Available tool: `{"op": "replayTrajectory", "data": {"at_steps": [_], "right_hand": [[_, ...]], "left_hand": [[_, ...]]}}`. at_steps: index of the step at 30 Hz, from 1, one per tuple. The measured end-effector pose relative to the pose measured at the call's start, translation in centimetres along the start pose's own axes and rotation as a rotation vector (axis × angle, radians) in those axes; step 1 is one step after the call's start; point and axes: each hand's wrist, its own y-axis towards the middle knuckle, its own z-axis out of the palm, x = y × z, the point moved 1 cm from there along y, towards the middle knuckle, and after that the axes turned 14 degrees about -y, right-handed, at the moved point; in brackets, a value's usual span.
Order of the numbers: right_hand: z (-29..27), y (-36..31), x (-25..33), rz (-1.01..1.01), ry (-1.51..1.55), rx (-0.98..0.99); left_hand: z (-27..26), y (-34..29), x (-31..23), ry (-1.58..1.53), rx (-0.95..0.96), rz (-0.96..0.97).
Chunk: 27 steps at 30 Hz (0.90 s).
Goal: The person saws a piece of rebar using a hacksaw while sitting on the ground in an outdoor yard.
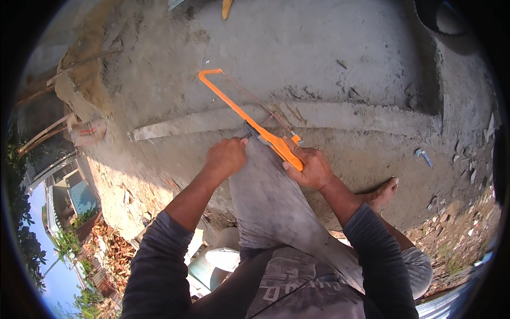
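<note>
The orange hacksaw (pixel 256 126) slants from upper left to lower right, handle nearest the person, its thin reddish blade strung along the right of the slim, bent frame. A small dark piece (pixel 249 128), kind unclear, adjoins the frame's left.

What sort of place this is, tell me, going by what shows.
Probably an outdoor building site: there's a rough grey cement surface, a long, low grey cement ridge and an orange-framed hacksaw in the right hand.
</note>
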Motion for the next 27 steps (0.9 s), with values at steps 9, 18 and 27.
{"op": "replayTrajectory", "data": {"at_steps": [9,18,27], "right_hand": [[0.0,2.7,-0.5,0.022,-0.090,0.029],[-2.9,-2.3,-2.2,0.017,0.021,0.070],[-5.0,-5.1,-0.8,-0.013,0.029,0.101]], "left_hand": [[-0.1,0.2,-1.2,-0.008,0.013,-0.029],[0.3,-0.5,-0.8,0.010,-0.028,-0.018],[0.0,-0.8,0.2,0.037,-0.029,-0.006]]}}
